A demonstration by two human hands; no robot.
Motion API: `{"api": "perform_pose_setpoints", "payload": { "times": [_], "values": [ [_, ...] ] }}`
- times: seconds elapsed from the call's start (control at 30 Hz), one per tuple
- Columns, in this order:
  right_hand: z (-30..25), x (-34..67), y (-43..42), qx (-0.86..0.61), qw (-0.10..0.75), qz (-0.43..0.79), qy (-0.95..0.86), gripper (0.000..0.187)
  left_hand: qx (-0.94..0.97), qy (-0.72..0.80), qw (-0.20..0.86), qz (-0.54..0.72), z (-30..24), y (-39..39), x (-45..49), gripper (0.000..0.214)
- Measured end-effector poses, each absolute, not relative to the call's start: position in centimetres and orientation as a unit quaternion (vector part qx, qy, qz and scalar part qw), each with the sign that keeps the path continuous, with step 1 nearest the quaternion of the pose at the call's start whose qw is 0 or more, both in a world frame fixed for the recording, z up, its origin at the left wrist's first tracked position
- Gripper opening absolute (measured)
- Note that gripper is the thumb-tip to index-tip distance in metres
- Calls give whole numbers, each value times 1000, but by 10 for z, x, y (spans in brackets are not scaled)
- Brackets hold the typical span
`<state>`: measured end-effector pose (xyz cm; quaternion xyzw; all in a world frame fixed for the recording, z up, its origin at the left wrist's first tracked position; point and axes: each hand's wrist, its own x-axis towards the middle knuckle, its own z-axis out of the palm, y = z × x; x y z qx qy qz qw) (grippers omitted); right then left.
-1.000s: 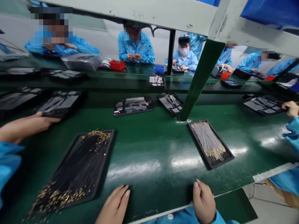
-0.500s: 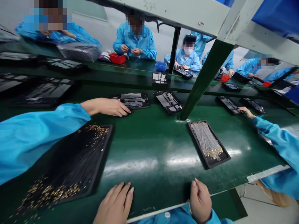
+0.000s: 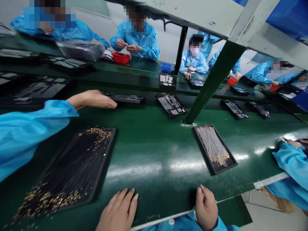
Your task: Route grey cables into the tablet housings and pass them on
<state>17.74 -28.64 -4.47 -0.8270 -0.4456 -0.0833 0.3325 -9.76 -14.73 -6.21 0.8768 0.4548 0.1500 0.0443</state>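
My left hand (image 3: 119,210) lies flat on the green table (image 3: 154,150) at its front edge, fingers stretched out and holding nothing. To the right, my right hand (image 3: 206,207) rests at the same edge, curled into a loose fist with the thumb on top; nothing shows in it. Up and left of my left hand is a black tray (image 3: 102,170) of thin black cables with gold ends. Ahead of my right hand stands a smaller black tray (image 3: 218,171) with a bundle of grey cables (image 3: 211,142), gold-tipped too.
From the left, a co-worker's hand (image 3: 92,98) grips a flat black device (image 3: 127,98). Another open device (image 3: 170,105) lies beside a slanted green post (image 3: 214,83). Several more devices line the far side, where people in blue coats sit. A co-worker's sleeve (image 3: 291,160) is at right.
The left co-worker's hand has drawn the black device leftward and tilted it. At right, the other co-worker's hand has left a device and pulled back. My hands have stayed put.
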Motion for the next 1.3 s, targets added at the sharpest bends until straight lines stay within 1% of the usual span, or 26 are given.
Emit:
{"api": "perform_pose_setpoints", "payload": {
  "times": [0.2, 0.33, 0.47, 0.63, 1.1, 1.3],
  "values": [
    [-47, 177, -287, -829, 332, -85, -441, 24, 881, 457, 47, 114, -57, -147, -97, 45],
    [-47, 177, -287, -828, 332, -86, -443, 22, 886, 445, 13, 129, -53, -146, -95, 47],
    [-45, 177, -286, -829, 330, -88, -444, 24, 890, 436, 6, 136, -56, -146, -95, 46],
    [-45, 177, -286, -829, 329, -82, -444, 25, 881, 457, 11, 120, -54, -147, -94, 47],
    [-48, 177, -288, -831, 333, -82, -438, 25, 878, 454, 31, 147, -54, -147, -94, 47],
    [-45, 176, -286, -833, 324, -82, -441, 29, 874, 464, 38, 141, -51, -146, -92, 47]
  ]
}}
